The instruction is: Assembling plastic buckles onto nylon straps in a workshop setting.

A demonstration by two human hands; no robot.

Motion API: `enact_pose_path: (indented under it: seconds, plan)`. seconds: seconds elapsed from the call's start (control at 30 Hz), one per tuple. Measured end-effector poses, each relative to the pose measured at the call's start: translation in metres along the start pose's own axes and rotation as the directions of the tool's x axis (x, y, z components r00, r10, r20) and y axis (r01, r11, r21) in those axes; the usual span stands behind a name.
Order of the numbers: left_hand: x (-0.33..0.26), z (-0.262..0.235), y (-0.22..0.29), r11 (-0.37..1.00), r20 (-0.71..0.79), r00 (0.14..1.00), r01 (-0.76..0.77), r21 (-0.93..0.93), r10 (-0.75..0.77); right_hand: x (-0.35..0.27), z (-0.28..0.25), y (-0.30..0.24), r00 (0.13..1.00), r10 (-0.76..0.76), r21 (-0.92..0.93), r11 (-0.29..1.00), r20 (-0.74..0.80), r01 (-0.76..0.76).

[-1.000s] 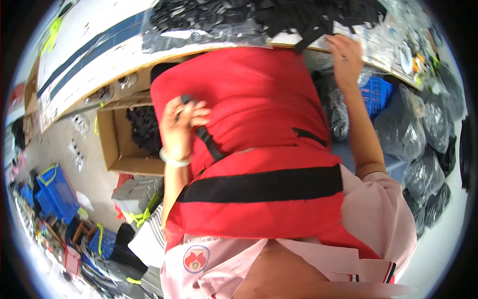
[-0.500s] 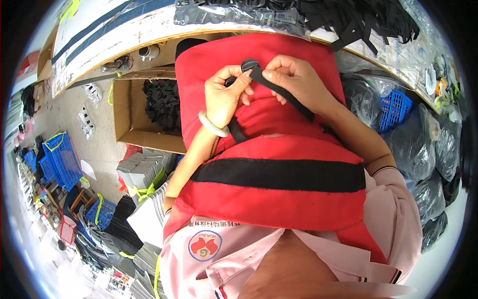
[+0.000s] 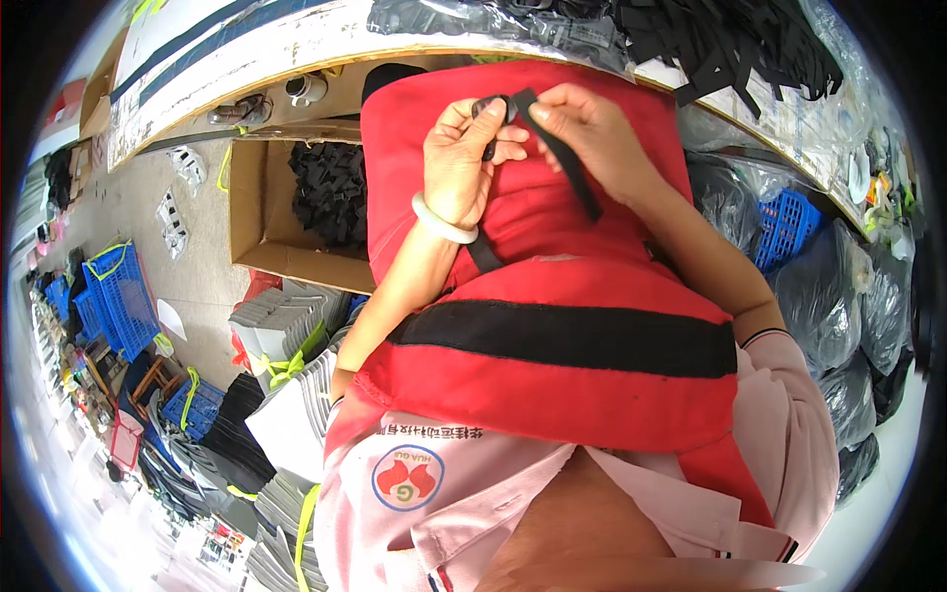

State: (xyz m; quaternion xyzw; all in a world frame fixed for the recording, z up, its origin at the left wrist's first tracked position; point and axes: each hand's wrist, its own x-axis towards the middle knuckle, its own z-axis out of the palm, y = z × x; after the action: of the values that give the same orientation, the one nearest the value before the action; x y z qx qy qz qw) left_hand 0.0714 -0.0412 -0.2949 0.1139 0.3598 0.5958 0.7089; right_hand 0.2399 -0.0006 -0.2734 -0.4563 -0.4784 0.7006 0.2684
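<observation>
Above my lap, my left hand [image 3: 459, 163] pinches a small dark piece [image 3: 484, 105], which looks like a black plastic buckle; the fingers partly cover it. A short black webbing strap [image 3: 570, 160] hangs from the fingertips of my right hand [image 3: 592, 128]. Its upper end is beside the buckle, and I cannot tell whether they touch. Its lower end dangles over the red apron [image 3: 523, 237] spread across my lap. A wide black band [image 3: 562, 335] crosses the apron nearer my chest. On my left wrist sits a pale bangle [image 3: 443, 219].
Along the far side runs a worn white workbench [image 3: 227, 61], bearing a heap of black straps [image 3: 730, 44] and a clear bag of black parts [image 3: 503, 28]. An open cardboard box [image 3: 261, 222] of black pieces stands left; bundled grey sheets [image 3: 281, 321] lie nearer. Plastic bags [image 3: 814, 286] fill the right.
My hands have moved slightly up and apart. The strap's upper end, held against the dark piece before, now shows beside it, upright in my right hand's fingers.
</observation>
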Motion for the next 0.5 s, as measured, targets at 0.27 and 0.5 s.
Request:
enact_pose_path:
  seconds: [0.27, 0.5]
  plan:
    - [-0.007, -0.001, 0.001, 0.824, 0.034, 0.983, -0.169, 0.541, 0.179, -0.008, 0.006, -0.016, 0.991, 0.071, -0.089, 0.994, 0.11, -0.062]
    - [-0.006, -0.006, 0.0, 0.396, 0.272, 0.833, -0.484, 0.78, 0.482, -0.007, 0.008, -0.002, 0.987, 0.127, 0.291, 0.945, 0.098, -0.15]
